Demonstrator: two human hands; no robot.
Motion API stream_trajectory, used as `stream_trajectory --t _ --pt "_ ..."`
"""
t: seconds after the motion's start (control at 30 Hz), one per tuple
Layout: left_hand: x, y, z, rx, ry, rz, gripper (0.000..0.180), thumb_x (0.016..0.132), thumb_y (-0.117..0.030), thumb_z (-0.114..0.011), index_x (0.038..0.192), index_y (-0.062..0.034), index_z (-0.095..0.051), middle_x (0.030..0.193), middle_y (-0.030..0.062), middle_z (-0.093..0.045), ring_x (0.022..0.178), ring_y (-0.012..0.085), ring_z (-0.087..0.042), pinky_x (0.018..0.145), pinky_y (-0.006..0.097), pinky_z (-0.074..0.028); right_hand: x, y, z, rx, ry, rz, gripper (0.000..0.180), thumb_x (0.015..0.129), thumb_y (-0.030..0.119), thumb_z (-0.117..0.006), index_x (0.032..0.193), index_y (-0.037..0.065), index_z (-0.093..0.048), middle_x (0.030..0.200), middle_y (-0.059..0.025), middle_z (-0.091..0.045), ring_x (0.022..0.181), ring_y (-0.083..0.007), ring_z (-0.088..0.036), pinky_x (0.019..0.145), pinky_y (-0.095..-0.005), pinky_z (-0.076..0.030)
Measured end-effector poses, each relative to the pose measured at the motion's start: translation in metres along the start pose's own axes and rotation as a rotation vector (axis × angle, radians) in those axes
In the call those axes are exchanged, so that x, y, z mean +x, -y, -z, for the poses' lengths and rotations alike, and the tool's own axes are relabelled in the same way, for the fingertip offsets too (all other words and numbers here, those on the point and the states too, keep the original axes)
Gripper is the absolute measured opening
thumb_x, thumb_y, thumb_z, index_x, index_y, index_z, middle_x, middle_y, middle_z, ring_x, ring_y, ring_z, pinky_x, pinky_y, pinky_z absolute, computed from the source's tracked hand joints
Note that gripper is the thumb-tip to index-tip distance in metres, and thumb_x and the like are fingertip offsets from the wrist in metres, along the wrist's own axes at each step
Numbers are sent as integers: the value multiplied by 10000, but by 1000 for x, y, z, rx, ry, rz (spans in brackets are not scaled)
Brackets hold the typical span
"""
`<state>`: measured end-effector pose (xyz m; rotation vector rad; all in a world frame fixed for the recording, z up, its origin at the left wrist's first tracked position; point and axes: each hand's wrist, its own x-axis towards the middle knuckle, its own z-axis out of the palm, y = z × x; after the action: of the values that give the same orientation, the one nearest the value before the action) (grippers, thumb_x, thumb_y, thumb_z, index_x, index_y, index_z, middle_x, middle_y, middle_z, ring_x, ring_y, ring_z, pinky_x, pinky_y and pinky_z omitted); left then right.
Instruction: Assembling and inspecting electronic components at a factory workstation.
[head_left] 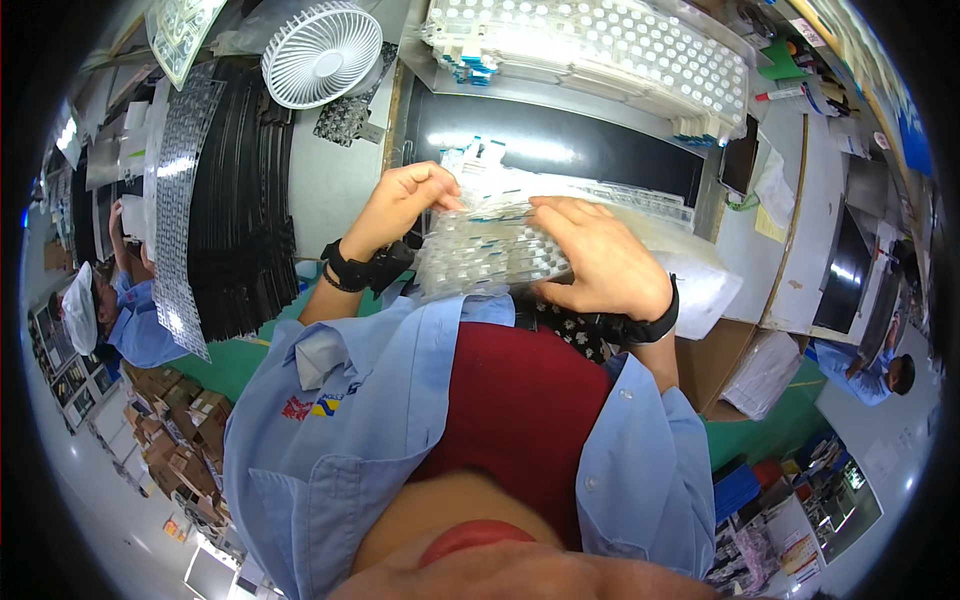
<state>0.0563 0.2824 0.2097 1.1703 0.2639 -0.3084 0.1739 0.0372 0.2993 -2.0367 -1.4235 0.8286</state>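
A loose stack of clear plastic sheets (490,245) with pale spots and blue tabs lies close in front of my chest. My left hand (412,200) is closed, thumb and fingertips pinching the far left corner of these sheets. Across their right end lies my right hand (605,255), its fingers along the far side and its thumb at the near edge, gripping the stack. Beyond them, more clear strips (620,198) rest on a dark glossy panel (600,150). Part of the stack's underside is hidden.
A larger stack of clear sheets with round white spots (610,50) stands at the back. To the left are a white fan (325,57) and a tall stack of black sheets (235,210). An open cardboard box (722,365) is at the right. Co-workers sit far left and right.
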Motion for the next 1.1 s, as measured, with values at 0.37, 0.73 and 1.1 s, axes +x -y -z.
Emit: stream_trajectory --t 0.37,0.73,1.1 --pt "18 11 -1 813 -310 -278 1005 590 -304 -834 1388 -42 -282 1192 235 -502 1158 355 -456 973 411 -358 -2 0 -4 -21 -66 48 539 624 230 -706 1066 6 -493 1164 -182 -509 1084 -352 -477 914 -420 -383" --pt "-2 -8 -12 494 -10 -129 181 828 -129 -625 924 21 -655 793 56 -590 767 120 -549 718 240 -435 -1 -1 -5 -11 -75 33 540 625 234 -703 1071 14 -494 1161 -176 -509 1091 -350 -470 915 -417 -379" --pt "10 17 -8 571 -329 -82 758 722 -83 -724 1358 -23 -314 1107 97 -509 909 132 -545 767 261 -471 2 2 1 27 78 7 577 623 232 -715 1084 -31 -488 1200 -256 -500 1127 -378 -471 942 -417 -371"
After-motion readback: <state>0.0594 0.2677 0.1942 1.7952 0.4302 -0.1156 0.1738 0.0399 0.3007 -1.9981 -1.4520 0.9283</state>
